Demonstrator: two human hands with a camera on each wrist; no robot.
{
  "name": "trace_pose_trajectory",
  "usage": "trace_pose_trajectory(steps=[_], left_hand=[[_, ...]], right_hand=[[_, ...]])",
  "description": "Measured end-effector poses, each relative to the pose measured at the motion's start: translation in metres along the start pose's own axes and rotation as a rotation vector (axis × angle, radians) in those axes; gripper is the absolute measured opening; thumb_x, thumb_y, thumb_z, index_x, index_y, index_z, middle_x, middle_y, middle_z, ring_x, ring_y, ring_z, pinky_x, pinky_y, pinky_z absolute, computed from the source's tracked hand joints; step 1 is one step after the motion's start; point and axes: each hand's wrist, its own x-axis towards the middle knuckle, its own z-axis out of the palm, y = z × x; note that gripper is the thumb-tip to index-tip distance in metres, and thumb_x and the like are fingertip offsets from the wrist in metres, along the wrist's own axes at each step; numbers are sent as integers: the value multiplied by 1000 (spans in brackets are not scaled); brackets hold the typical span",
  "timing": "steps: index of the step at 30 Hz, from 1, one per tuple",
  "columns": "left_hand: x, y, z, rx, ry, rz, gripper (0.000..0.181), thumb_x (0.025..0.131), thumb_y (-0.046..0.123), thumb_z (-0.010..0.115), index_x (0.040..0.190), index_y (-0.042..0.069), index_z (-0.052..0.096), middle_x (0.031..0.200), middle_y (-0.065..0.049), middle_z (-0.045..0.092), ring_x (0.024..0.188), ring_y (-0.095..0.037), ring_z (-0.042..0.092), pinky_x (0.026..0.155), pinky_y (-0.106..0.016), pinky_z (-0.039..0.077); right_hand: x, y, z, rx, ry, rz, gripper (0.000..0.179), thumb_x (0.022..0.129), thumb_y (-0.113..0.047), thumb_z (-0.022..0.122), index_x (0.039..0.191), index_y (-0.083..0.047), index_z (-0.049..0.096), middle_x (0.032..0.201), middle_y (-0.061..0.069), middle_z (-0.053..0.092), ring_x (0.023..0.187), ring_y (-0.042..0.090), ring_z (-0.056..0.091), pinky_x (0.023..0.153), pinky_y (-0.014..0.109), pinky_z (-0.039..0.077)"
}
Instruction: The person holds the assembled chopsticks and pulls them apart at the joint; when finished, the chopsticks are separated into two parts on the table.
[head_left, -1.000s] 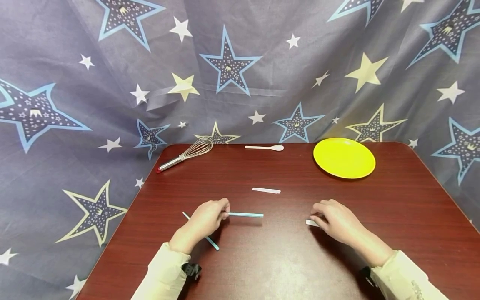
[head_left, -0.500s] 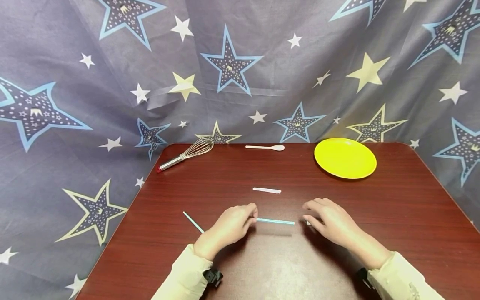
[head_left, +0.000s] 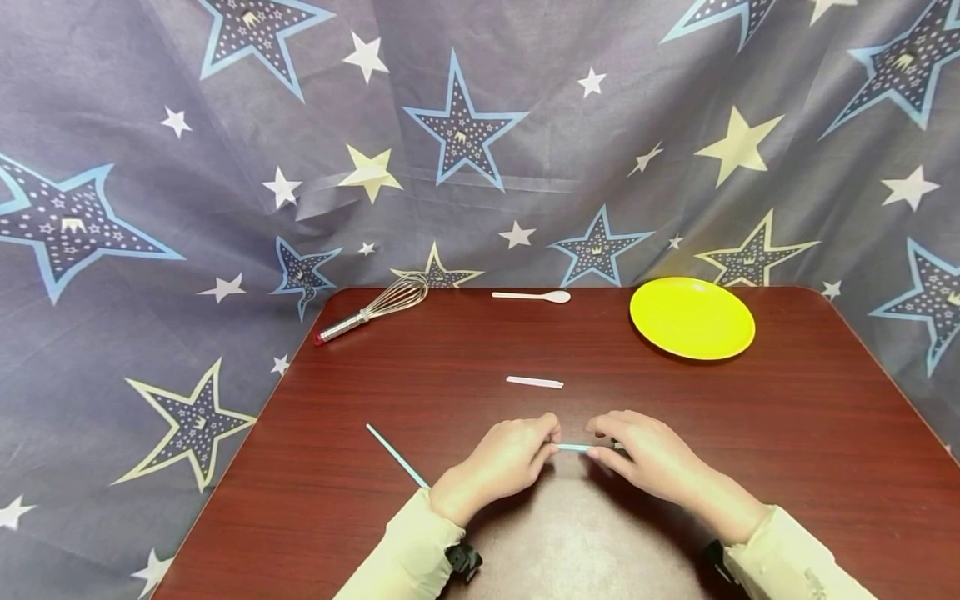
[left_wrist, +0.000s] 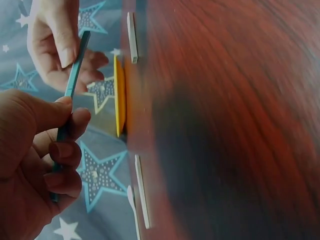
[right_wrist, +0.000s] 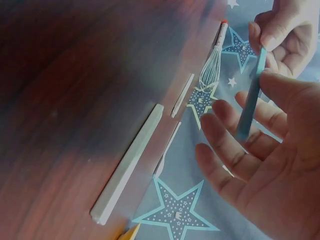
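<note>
My left hand [head_left: 510, 458] pinches a slim light-blue stick [head_left: 573, 447] between thumb and fingers above the table. The stick's free end reaches to my right hand [head_left: 652, 454]. In the right wrist view the right thumb lies against the blue stick [right_wrist: 252, 102], while the other fingers are spread and loosely bent beside it. A white stick [right_wrist: 127, 165] lies on the table below the right hand, mostly hidden by it in the head view. A second blue stick [head_left: 396, 454] lies slanted left of my left hand, its lower end covered by the forearm.
Beyond the hands lies a short white stick [head_left: 535, 382]. Along the back of the brown table [head_left: 337, 400] are a whisk [head_left: 375, 310], a white spoon [head_left: 532, 296] and a yellow plate [head_left: 692, 318]. A star-patterned cloth [head_left: 480, 167] hangs behind.
My left hand has moved right with the blue stick until its end reaches the right hand. The right hand has let go of the white stick, lifted slightly and shifted left.
</note>
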Motion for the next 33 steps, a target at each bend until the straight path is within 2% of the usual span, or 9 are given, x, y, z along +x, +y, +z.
trace_pose_trajectory(steps=[5,8,16,20,24,27,33], left_hand=[[5,6,4,-10,-16,-7,11,94,21,65,95,17,54,76,9,56,64,-4,49,58,-26,44],[7,9,7,-8,-19,-3,11,94,22,64,95,18,55,76,10,56,63,-4,49,57,-25,44],[12,14,13,58,-8,31,10,95,25,62,97,18,55,80,9,61,68,-6,58,60,-27,49],[13,15,15,74,-19,45,8,97,26,60,98,19,59,81,9,63,70,-7,60,61,-26,49],[14,17,15,95,-33,59,15,98,29,58,86,20,58,73,11,55,65,-8,56,58,-27,47],[15,18,14,105,-45,62,20,97,28,58,79,20,55,69,11,49,61,-8,51,54,-27,44],[16,17,14,73,-42,80,20,97,26,59,77,21,55,66,12,48,57,-5,48,51,-25,41]], right_hand=[[3,-5,3,33,-22,-22,11,89,-21,72,96,-18,64,80,-16,57,68,1,51,61,24,45],[3,-6,4,30,-27,-44,9,88,-20,71,91,-21,63,76,-18,54,63,-1,46,58,23,42],[2,-7,4,-2,-39,-61,23,89,-13,69,74,-21,54,65,-20,43,58,0,41,54,24,39],[1,-8,4,-29,-31,-62,26,88,-14,70,73,-22,50,66,-18,42,59,2,40,54,25,39],[1,-9,3,-34,-37,-56,27,88,-16,70,74,-22,49,65,-17,41,58,3,40,54,26,39],[0,-11,2,-44,-57,-42,26,90,-18,69,74,-22,48,64,-17,39,56,4,39,52,26,38],[-1,-14,-1,-99,-107,-22,26,92,-21,65,74,-21,46,59,-14,34,51,5,36,47,27,35]])
